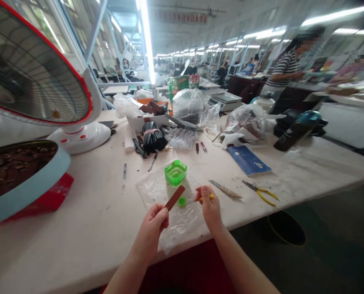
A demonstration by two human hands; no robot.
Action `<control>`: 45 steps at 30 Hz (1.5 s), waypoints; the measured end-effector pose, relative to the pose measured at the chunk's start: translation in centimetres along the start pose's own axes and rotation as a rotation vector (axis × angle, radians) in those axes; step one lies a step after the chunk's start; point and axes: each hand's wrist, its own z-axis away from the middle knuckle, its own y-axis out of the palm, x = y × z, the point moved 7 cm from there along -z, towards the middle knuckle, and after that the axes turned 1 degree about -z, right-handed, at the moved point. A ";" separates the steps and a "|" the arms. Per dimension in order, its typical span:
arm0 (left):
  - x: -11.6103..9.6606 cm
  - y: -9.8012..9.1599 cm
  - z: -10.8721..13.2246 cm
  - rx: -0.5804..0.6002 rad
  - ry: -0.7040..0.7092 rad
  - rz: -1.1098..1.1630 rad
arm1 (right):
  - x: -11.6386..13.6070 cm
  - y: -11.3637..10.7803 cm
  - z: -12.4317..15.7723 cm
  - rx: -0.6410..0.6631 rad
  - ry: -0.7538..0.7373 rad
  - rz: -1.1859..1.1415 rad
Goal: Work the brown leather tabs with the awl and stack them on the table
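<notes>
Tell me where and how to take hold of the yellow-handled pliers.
Probably best by the yellow handles, coming from the near edge of the table: the pliers lie flat, dark nose pointing away toward the left, with the two handles spread apart toward that edge.

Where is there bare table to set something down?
The widest bare patch of table lies left of the left hand, bordered by the round tray and the pen. A smaller one lies between the pen and the fan base. It is crowded behind the green tub, with the black bundle and plastic bag; the pliers narrow the right side.
</notes>
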 end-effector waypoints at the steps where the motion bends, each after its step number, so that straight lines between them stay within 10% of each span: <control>1: 0.0 0.1 -0.3 0.001 -0.004 0.018 | -0.3 0.3 -0.2 0.002 -0.011 0.010; 11: 0.1 -0.4 -0.3 -0.036 0.006 0.051 | -2.0 1.7 -0.3 0.083 -0.018 -0.012; 23: 0.7 1.7 1.5 0.119 -0.093 0.000 | 4.5 -1.9 2.6 -0.133 0.116 -0.537; 32: -0.9 2.1 3.8 0.115 -0.027 0.021 | 5.4 -0.4 4.1 -0.066 0.130 -0.586; 39: -1.5 1.6 4.3 0.037 0.022 0.021 | 6.7 -3.2 4.8 -0.176 0.017 -0.573; 45: -2.1 1.7 4.8 0.008 0.125 -0.075 | 6.1 -0.3 6.3 0.209 0.028 -0.125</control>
